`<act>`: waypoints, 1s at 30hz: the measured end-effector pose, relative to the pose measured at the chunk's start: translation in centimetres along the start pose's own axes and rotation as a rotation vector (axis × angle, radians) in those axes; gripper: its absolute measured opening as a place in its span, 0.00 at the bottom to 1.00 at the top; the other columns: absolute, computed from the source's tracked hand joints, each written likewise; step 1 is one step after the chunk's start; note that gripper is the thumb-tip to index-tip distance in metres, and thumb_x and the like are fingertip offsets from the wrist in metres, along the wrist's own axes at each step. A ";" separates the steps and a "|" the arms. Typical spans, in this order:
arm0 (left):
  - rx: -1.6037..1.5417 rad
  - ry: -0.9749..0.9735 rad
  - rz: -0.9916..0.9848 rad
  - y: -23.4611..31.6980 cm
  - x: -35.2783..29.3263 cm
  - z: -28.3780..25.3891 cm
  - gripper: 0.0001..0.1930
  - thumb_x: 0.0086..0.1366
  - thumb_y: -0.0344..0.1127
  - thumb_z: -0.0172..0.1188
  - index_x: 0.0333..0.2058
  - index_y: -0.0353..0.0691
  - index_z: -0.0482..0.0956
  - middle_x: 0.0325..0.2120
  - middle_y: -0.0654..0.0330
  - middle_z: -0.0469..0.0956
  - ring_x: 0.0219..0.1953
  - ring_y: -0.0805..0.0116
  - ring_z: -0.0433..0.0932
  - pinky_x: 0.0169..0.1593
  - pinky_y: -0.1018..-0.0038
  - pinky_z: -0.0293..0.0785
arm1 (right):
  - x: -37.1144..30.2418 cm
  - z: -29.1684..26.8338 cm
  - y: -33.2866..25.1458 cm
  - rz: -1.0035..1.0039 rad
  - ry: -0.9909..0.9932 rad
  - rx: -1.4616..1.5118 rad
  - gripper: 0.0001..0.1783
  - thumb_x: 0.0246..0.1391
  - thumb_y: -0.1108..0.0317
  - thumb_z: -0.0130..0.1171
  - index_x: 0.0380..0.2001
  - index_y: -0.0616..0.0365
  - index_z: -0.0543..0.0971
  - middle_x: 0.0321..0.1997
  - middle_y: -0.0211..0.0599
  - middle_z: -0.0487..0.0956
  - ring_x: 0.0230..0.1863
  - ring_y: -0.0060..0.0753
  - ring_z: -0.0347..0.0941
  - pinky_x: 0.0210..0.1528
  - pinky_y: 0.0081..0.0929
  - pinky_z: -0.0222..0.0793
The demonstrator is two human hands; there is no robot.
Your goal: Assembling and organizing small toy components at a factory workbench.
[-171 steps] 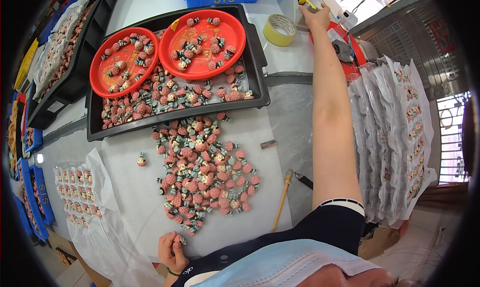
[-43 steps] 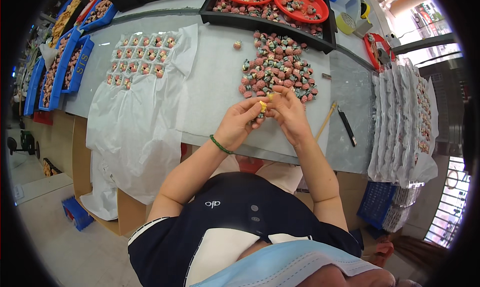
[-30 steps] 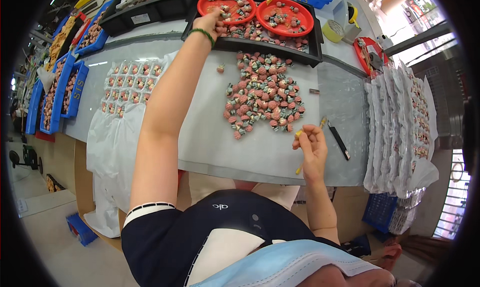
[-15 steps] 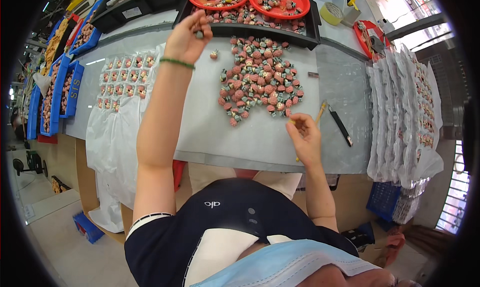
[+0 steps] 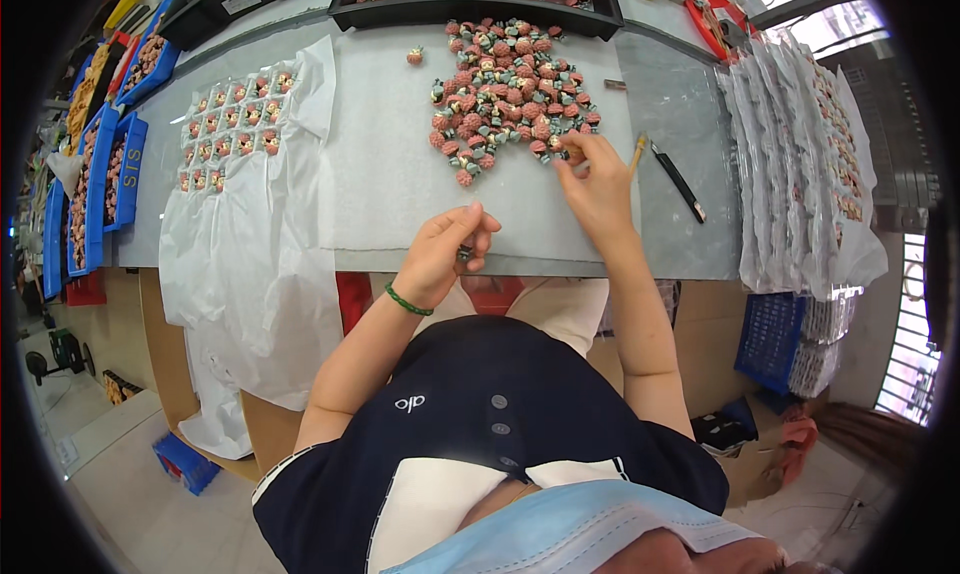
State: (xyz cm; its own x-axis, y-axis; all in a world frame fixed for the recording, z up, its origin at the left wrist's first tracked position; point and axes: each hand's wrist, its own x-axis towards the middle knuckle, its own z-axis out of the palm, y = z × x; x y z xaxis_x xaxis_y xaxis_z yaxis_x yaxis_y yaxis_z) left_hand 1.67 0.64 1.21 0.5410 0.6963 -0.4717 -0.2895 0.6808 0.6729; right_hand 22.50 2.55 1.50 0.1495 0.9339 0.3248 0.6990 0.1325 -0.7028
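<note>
Over by the near edge of the table (image 5: 690, 252), the left hand (image 5: 438, 254) curls its fingers around a half-hidden dark piece (image 5: 464, 254); the right hand (image 5: 600, 188) bends its fingers at the lower right of the pink-topped figures (image 5: 514, 96), whether gripping one I can't tell.

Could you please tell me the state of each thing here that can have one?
Pink-and-grey round-headed figurines: loosely heaped.
Left bare hand: closed on a small dark piece.
Right bare hand: half-curled at the heap's edge.
Slim black tool: lying flat.
Crinkled white sheet: hanging over the grey table.
Black plastic tray: holding more figurines.
</note>
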 end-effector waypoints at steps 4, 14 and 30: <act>0.041 0.015 0.072 -0.7 -1.3 0.8 0.12 0.63 0.39 0.45 0.30 0.37 0.72 0.20 0.67 0.67 0.23 0.82 0.62 0.24 0.84 0.59 | -0.5 1.8 -1.1 -0.209 0.015 -0.176 0.13 0.37 0.75 0.59 0.32 0.59 0.74 0.30 0.36 0.74 0.30 0.31 0.70 0.31 0.24 0.67; 0.150 0.074 0.328 -0.7 -2.0 -1.2 0.14 0.60 0.37 0.51 0.41 0.34 0.72 0.21 0.70 0.67 0.20 0.84 0.59 0.23 0.87 0.57 | -4.8 2.8 -6.3 0.396 -0.159 0.731 0.12 0.45 0.73 0.57 0.35 0.63 0.70 0.33 0.34 0.75 0.33 0.23 0.72 0.33 0.19 0.69; -0.015 -0.098 0.236 -1.6 -1.8 -1.8 0.13 0.61 0.34 0.49 0.41 0.33 0.72 0.26 0.67 0.70 0.25 0.81 0.63 0.29 0.85 0.60 | -10.0 4.9 -6.7 0.372 -0.018 0.967 0.08 0.48 0.77 0.55 0.33 0.67 0.71 0.31 0.40 0.75 0.32 0.27 0.73 0.34 0.18 0.71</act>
State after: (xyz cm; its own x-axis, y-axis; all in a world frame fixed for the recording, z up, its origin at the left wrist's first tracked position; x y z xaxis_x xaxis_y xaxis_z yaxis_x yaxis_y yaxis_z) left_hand -0.25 -1.28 -0.03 0.5305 0.8116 -0.2447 -0.4283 0.5057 0.7489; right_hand 12.92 -6.01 -0.16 0.2251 0.9741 -0.0204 -0.2502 0.0376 -0.9675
